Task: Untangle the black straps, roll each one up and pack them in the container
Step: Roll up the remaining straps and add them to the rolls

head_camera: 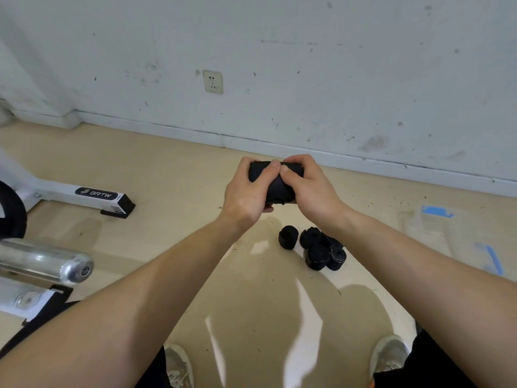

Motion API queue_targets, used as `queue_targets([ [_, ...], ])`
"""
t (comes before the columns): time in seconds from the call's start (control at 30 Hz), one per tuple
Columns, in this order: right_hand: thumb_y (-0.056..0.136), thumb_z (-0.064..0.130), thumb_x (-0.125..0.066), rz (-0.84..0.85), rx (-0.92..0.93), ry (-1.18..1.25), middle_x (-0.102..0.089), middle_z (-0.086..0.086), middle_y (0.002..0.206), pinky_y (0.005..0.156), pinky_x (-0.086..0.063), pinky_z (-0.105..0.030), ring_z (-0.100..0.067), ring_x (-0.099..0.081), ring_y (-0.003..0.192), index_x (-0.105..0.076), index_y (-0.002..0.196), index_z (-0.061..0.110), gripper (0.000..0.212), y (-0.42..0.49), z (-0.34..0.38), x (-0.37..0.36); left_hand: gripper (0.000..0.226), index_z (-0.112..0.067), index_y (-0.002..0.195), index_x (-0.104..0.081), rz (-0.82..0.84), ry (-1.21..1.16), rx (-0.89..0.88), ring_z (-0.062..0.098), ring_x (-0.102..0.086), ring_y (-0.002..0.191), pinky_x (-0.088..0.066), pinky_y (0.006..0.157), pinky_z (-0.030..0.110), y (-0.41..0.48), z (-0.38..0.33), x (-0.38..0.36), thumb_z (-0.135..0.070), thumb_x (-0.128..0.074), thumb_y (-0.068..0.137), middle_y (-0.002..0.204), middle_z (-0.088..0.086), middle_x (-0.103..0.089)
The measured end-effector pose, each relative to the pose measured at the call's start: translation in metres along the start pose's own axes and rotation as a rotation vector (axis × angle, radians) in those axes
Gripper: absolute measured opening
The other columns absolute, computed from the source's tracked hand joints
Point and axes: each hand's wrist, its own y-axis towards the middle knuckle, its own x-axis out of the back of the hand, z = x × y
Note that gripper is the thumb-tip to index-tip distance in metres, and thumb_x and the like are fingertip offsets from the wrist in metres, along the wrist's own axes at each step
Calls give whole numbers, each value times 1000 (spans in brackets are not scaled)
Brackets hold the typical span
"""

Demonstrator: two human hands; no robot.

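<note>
Black strap [277, 189], rolled into a fat bundle, was held up mid-scene w/ both hands curled round it. The left hand [246, 193] gripped its left side & the right hand [312, 187] its right, thumbs meeting on top. Nearer & slightly right, a cluster of rolled straps [314, 249] lay on the beige floor [173, 175]. A white machine frame [84, 196] stood at left, w/ a wall socket [213, 81] on the far wall.

The black fabric strap roll [275, 189] at centre is plain black. At five o'clock the black rolled straps [316, 253] match it, one streaked pale grey. The glossy floor [173, 163] is beige, the scuffed wall [307, 65] white, the tape strips [436, 212] at three o'clock blue.
</note>
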Motion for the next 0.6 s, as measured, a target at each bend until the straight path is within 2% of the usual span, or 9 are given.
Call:
queue_targets([
  [0.1, 104, 30, -53, -1, 17, 1, -61, 4, 107, 91, -57, -49, -23, -65, 102, -52, 118, 23, 16, -2, 0, 1, 29, -18, 108, -56, -26, -25, 47, 30, -74, 88, -56, 60, 30, 3, 0, -4, -45, -61, 98, 108, 10, -71],
  [0.2, 105, 33, -50, 33, 14, 15, -62, 5, 107, 87, -59, -49, -26, -67, 102, -54, 120, 23, 18, -4, 0, 4, 27, -19, 107, -56, -25, -65, 105, 26, -71, 82, -55, 59, 30, 4, -2, -6, -44, -59, 98, 110, 9, -70],
  [0.27, 106, 40, -46, 49, 69, -102, -58, 3, 120, 92, -57, -45, -27, -64, 111, -49, 132, 27, 29, -3, -2, 7, 27, -21, 111, -57, -25, -142, 164, 24, -72, 84, -55, 59, 29, 7, -3, -3, -45, -60, 98, 110, 8, -70],
  [0.33, 104, 44, -47, 17, 213, -307, -45, 3, 135, 99, -49, -36, -19, -56, 118, -43, 142, 31, 40, -4, -3, 12, 35, -20, 121, -58, -5, -238, 234, 20, -73, 87, -57, 62, 28, 9, -7, 3, -47, -60, 98, 114, 7, -71],
  [0.43, 93, 39, -66, -49, 477, -611, -41, 5, 128, 93, -46, -33, -18, -47, 118, -55, 128, 30, 38, -9, -1, 18, 34, -20, 120, -65, 43, -350, 333, 15, -74, 88, -60, 66, 28, 10, -13, 13, -47, -60, 99, 114, 5, -74],
  [0.6, 80, 33, -81, -70, 593, -772, -45, 4, 116, 77, -40, -30, -17, -41, 102, -65, 110, 28, 34, -12, 0, 15, 36, -20, 115, -70, 123, -322, 450, 20, -76, 73, -59, 55, 26, 6, -16, 20, -50, -60, 99, 102, 6, -77],
])
